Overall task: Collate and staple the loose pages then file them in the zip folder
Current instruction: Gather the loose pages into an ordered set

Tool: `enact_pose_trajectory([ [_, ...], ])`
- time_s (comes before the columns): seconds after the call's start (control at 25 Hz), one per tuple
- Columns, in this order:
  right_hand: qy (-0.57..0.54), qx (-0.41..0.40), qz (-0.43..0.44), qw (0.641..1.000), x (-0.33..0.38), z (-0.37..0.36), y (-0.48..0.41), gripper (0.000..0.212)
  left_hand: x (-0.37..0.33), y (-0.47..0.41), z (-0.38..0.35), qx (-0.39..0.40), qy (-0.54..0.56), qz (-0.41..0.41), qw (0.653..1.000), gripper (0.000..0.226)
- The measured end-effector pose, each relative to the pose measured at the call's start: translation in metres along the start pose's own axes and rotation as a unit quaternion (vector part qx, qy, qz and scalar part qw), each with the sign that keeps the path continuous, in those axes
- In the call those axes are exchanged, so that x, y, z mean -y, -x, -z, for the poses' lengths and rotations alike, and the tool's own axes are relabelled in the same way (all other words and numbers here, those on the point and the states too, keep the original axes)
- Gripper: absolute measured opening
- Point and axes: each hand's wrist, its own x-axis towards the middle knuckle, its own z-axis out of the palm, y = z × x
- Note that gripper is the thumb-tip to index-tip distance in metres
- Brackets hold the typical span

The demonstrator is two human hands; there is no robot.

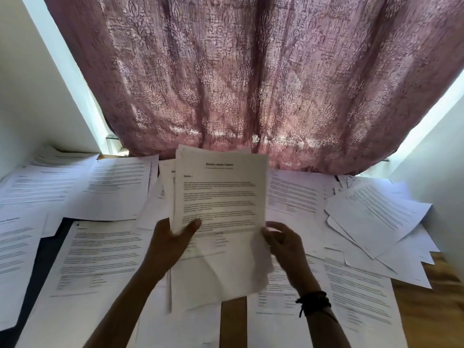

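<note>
A stack of printed pages (221, 197) is held up off the table in the middle of the view, its front sheet showing a title and paragraphs. My left hand (173, 243) grips the stack's lower left edge, thumb on the front sheet. My right hand (283, 243) pinches the lower right edge, fingers curled round the sheets. The stack's bottom corners hang loose and fanned. Loose printed pages (100, 252) lie spread over the wooden table (431, 305) all round. No stapler or zip folder shows.
A pink patterned curtain (251, 71) hangs right behind the table. White walls close in at left and right. A skewed heap of sheets (376, 217) lies at the right. A dark surface (47, 254) shows between papers at the left.
</note>
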Motion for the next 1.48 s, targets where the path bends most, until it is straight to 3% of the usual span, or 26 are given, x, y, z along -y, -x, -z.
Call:
enact_pose_trajectory([
  [0.08,0.052,-0.143,-0.059,0.987,-0.016,0.026,-0.021,0.029,-0.002,0.000,0.001,-0.019,0.032,0.015,0.999,0.027],
  [0.16,0.184,-0.242,-0.115,0.946,-0.032,0.052,-0.037,0.049,-0.001,0.004,-0.001,-0.036,0.055,0.029,0.997,0.028],
  [0.28,0.309,-0.235,-0.205,0.898,-0.044,0.080,-0.050,0.080,0.007,0.014,-0.005,-0.053,0.075,0.051,0.994,0.034],
  [0.4,0.346,-0.192,-0.259,0.881,-0.046,0.088,-0.059,0.105,0.013,0.021,-0.010,-0.055,0.081,0.070,0.993,0.038],
  [0.56,0.279,-0.182,-0.267,0.904,-0.045,0.090,-0.066,0.095,0.016,0.027,-0.014,-0.055,0.082,0.081,0.992,0.035],
  [0.68,0.159,-0.204,-0.206,0.944,-0.048,0.093,-0.062,0.075,0.014,0.032,-0.015,-0.057,0.093,0.097,0.989,0.032],
  [0.8,-0.023,-0.142,-0.142,0.979,-0.046,0.093,-0.044,0.062,0.015,0.036,-0.014,-0.064,0.113,0.114,0.985,0.043],
  [0.92,-0.109,-0.082,-0.061,0.989,-0.029,0.096,-0.013,0.056,0.019,0.037,-0.013,-0.071,0.138,0.145,0.977,0.048],
  [1.0,-0.163,-0.046,-0.040,0.985,-0.013,0.096,0.009,0.055,0.021,0.039,-0.014,-0.069,0.155,0.165,0.972,0.049],
  [1.12,-0.258,0.078,-0.066,0.961,-0.003,0.096,0.034,0.058,0.021,0.039,-0.020,-0.045,0.185,0.189,0.963,0.050],
  [1.28,-0.278,0.180,-0.069,0.941,-0.011,0.092,0.044,0.074,0.017,0.042,-0.032,0.010,0.224,0.204,0.953,0.033],
  [1.48,-0.215,0.223,-0.074,0.948,0.002,0.096,0.044,0.076,0.012,0.043,-0.041,0.034,0.245,0.195,0.949,0.034],
])
